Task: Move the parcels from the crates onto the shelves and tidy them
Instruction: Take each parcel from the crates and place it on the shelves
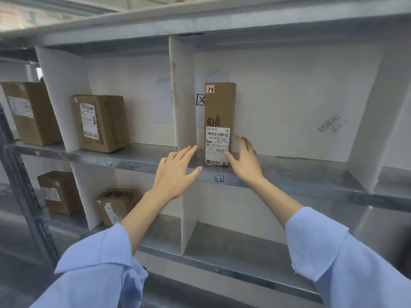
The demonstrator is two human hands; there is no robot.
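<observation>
The grey metal shelving unit (pixel 289 174) shows two levels of compartments, and the frame edge cuts it off at the left, the right and the bottom. White board dividers (pixel 182 96) split it; I count three on the upper level and two on the lower one.

There are five parcels in total. On the upper level stand three:
- The brown cardboard parcel at the far left (pixel 31 112) is partly hidden behind a divider.
- The wide brown cardboard parcel (pixel 104 123) is in the compartment tagged 1-2.
- The tall narrow brown cardboard parcel (pixel 219 107) stands upright in the compartment tagged 1-3, near the front edge and just beside the left divider.

On the lower level are two:
- The small brown cardboard parcel (pixel 60 192) has blurred print.
- The tilted brown cardboard parcel (pixel 117 205) is partly covered by the left forearm.

Two light blue sleeves (pixel 344 252) are cut off at the bottom.

The left hand (pixel 175 174) is relaxed, with straight, spread fingers (pixel 189 151). It holds nothing, and its fingertips are just beside the tall parcel. I cannot tell if they touch it.

The right hand (pixel 246 161) grasps the lower right corner of the tall parcel, with the thumb on the front and curved fingers (pixel 244 141) around the right side.

The white shipping label (pixel 217 145) on that parcel reads 507-N705 A33; the smaller print is unreadable.

Three small shelf tags (pixel 219 178) are visible, and the lowest one is too blurred to read.
</observation>
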